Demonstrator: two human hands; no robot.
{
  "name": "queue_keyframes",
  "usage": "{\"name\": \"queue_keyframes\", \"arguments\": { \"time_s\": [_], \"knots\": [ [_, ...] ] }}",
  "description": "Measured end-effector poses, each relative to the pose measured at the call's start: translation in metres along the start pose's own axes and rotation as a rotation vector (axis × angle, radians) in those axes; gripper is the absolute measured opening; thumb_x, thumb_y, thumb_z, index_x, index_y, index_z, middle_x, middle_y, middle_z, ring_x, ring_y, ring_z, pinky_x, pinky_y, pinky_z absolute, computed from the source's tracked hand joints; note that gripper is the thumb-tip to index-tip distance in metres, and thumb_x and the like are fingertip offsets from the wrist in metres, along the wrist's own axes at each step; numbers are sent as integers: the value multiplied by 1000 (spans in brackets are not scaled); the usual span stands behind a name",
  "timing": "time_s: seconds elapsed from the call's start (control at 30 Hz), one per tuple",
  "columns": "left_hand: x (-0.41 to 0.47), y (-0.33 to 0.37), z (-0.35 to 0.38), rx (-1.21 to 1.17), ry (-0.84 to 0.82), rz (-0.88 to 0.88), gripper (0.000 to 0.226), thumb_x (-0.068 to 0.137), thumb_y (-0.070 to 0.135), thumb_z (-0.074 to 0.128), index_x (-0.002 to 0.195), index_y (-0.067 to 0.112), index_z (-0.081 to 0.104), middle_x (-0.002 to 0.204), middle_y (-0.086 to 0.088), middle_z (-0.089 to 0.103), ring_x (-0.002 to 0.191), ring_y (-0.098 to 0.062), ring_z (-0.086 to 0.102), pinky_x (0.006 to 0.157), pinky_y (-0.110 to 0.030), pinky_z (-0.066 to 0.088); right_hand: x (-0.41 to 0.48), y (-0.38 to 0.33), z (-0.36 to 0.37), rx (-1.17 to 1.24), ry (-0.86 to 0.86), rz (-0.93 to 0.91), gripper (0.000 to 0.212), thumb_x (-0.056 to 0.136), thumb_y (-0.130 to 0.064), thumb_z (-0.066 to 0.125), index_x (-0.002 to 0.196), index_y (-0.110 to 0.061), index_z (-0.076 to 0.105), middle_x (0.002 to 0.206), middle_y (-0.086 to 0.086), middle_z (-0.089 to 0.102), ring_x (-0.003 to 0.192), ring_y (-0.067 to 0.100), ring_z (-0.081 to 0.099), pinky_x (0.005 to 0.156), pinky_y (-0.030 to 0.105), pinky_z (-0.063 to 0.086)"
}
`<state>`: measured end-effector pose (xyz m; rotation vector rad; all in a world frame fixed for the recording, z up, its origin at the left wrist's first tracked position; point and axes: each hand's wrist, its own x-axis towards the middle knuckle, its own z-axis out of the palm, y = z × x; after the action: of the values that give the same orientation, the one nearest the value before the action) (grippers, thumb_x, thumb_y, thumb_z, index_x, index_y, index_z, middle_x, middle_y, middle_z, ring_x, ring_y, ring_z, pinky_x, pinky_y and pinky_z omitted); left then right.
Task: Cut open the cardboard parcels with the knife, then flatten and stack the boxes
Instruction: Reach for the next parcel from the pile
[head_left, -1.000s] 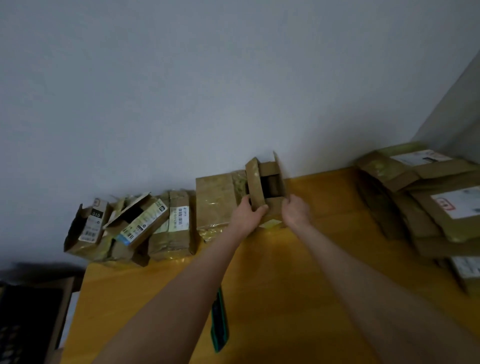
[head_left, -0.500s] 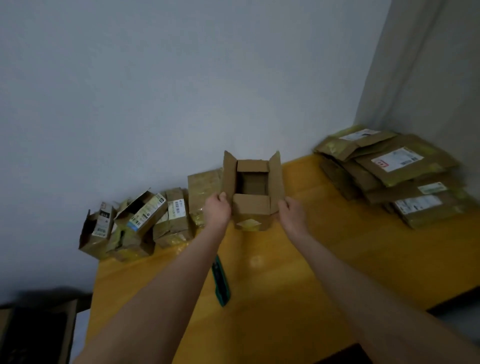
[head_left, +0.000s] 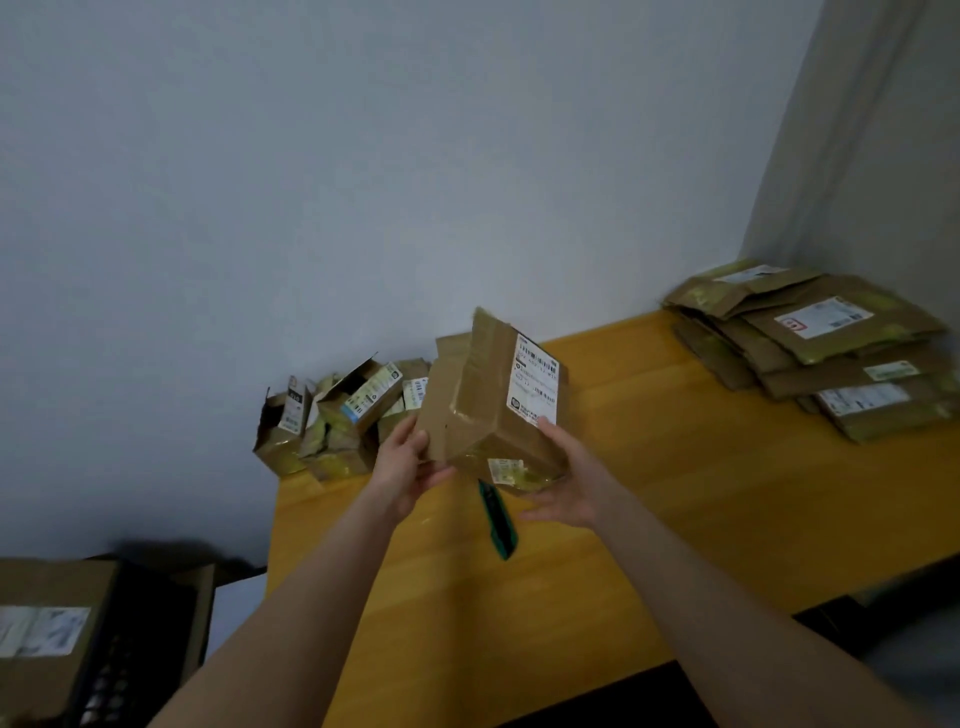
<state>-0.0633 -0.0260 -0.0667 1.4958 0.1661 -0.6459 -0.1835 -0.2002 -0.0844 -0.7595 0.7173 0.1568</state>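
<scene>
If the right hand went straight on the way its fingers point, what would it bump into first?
Probably the left hand. The right hand cups the box from below, fingers pointing left toward it. The green knife lies lower on the table, likely missed, though depth is unclear.

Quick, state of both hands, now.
Left hand: holding the cardboard box at its lower left corner.
Right hand: holding the same box, thumb on its labelled side.

The yellow tabletop (head_left: 675, 493) and grey wall (head_left: 363, 182) are seen from one head-worn wide-angle camera, pointed forward and down from close above.
</scene>
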Motion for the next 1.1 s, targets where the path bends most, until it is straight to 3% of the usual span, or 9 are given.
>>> {"name": "queue_keyframes", "arguments": {
  "time_s": [0.17, 0.27, 0.33, 0.47, 0.57, 0.67, 0.8, 0.97, 1.1],
  "knots": [
    [9, -3, -72, 238, -11, -57, 35, 104, 20, 38, 138, 22, 50, 122, -6, 57, 105, -26, 59, 78, -41, 56, 22, 43, 39, -82, 110, 58, 57, 76, -31, 77, 126, -15, 53, 118, 12, 62, 104, 29, 62, 86, 40, 53],
    [19, -8, -110, 360, 214, 69, 36, 104, 28, 38, 131, 11, 54, 113, -5, 60, 99, -21, 52, 86, -38, 45, 38, 73, 69, -140, 214, 26, 54, 80, -27, 74, 128, -18, 53, 113, 9, 62, 97, 24, 61, 73, 31, 51],
    [23, -9, -129, 617, 318, 268, 31, 102, 22, 42, 125, 10, 60, 114, -5, 64, 91, -15, 53, 83, -31, 45, 51, 93, 84, -243, 276, -47, 69, 75, -29, 77, 137, -24, 47, 125, 6, 57, 106, 24, 58, 80, 35, 53],
    [30, -14, -139, 911, 71, 315, 31, 100, 23, 49, 127, 14, 61, 119, -2, 66, 79, -9, 58, 71, -27, 50, 71, 126, 106, -657, 369, -157, 106, 40, -63, 77, 138, -36, 45, 145, 2, 38, 127, 28, 45, 103, 45, 44],
    [35, -23, -135, 945, -146, 88, 62, 95, 46, 53, 142, 7, 42, 137, -10, 53, 112, -26, 59, 95, -36, 49, 62, 131, 126, -683, 337, -224, 83, 70, -65, 70, 138, -24, 47, 139, 2, 47, 119, 19, 48, 99, 34, 42],
    [33, -28, -137, 764, -220, -40, 88, 73, 68, 66, 136, 11, 44, 130, -4, 57, 108, -23, 60, 91, -36, 52, 65, 128, 126, -547, 406, -167, 64, 90, -54, 55, 137, -11, 48, 130, 7, 55, 106, 19, 54, 81, 26, 44],
    [36, -24, -146, 665, -350, -23, 63, 85, 31, 72, 137, 12, 45, 121, -5, 61, 102, -20, 61, 87, -31, 51, 68, 124, 126, -466, 439, -101, 52, 87, -44, 67, 122, -6, 58, 86, 4, 60, 65, 14, 53, 53, 24, 42],
    [47, -12, -133, 1270, -267, 250, 94, 85, 39, 70, 154, 11, 12, 152, -11, 33, 137, -27, 36, 110, -40, 35, 74, 124, 148, -494, 420, -7, 18, 93, -23, 59, 92, -6, 63, 72, 6, 67, 52, 11, 49, 50, 21, 41],
    [45, -12, -124, 1653, -171, 166, 135, 67, 63, 75, 151, 7, -15, 159, -11, 8, 146, -31, 14, 115, -55, 19, 83, 131, 154, -608, 407, -33, 22, 100, -20, 44, 88, -8, 59, 74, 5, 55, 57, 12, 43, 52, 23, 34]
  ]
}}
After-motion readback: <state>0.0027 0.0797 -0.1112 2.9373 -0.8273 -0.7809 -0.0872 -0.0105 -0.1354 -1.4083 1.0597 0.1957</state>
